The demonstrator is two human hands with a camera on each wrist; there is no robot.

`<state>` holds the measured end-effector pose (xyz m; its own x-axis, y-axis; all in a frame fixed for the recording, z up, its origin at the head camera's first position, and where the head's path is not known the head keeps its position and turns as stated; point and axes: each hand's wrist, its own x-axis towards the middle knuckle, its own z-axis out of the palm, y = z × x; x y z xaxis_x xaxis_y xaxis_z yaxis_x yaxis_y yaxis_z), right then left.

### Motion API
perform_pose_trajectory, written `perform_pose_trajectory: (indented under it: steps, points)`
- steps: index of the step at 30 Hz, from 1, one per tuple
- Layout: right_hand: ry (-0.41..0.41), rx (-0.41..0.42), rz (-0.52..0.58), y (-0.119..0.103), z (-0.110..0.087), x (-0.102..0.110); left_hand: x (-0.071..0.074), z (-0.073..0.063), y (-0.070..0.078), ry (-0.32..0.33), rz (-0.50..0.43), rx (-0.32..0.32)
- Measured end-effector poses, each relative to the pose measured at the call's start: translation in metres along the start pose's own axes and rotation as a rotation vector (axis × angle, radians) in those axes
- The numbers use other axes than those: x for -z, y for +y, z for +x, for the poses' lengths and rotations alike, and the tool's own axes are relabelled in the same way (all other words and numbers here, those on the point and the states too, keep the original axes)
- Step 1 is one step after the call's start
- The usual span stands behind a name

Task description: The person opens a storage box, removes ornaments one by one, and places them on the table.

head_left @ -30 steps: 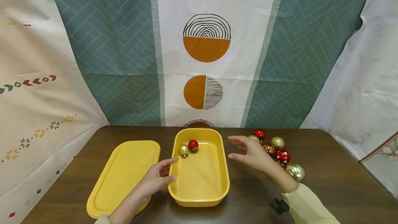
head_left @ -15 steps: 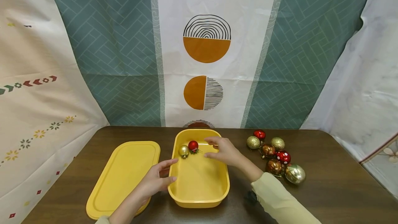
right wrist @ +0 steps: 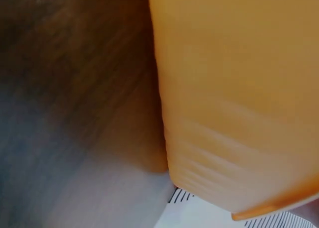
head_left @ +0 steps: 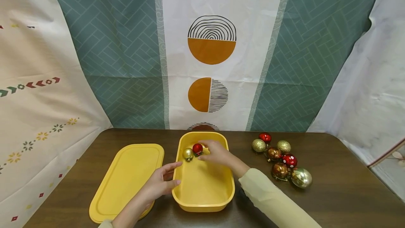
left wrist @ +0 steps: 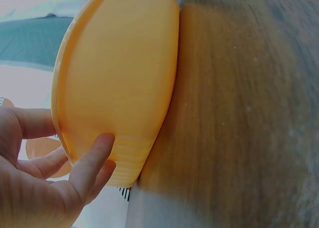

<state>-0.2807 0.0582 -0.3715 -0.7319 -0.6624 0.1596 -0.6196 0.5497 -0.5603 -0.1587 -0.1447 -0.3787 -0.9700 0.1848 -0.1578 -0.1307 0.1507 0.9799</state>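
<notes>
A yellow plastic box (head_left: 202, 207) stands on the table with a gold bauble (head_left: 188, 153) and a red bauble (head_left: 197, 148) inside, near its far left corner. My left hand (head_left: 161, 182) is at the box's left side, thumb and forefinger at the rim. In the left wrist view, other fingers (left wrist: 92, 163) lie against the box's outer wall. My right hand (head_left: 215, 152) reaches over the right rim into the box, thumb and forefinger spread to either side of the red bauble. The right wrist view mostly shows the box's outer wall (right wrist: 234, 88).
A yellow lid (head_left: 129, 175) lies flat left of the box, partly under the left forearm. To the right, several baubles sit in a cluster, among them a large pale gold one (head_left: 301, 178) and a red one with white dots (head_left: 289, 160). A patterned cloth (head_left: 212, 55) hangs behind the table.
My right hand has moved left from beside the bauble cluster, across the box's right rim, to the red bauble. The left hand stays at the box's left rim.
</notes>
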Motion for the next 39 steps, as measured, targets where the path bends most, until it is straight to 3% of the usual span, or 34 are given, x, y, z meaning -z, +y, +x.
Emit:
perform_pose_trajectory:
  steps: [8, 39]
  points:
    - [-0.024, -0.039, -0.024, 0.005, 0.009, -0.005, -0.001, 0.001, 0.0, 0.006, 0.007, 0.009]
    - [0.006, 0.022, -0.118, 0.007, 0.012, -0.011, -0.002, 0.0, 0.0, 0.039, 0.023, 0.02]
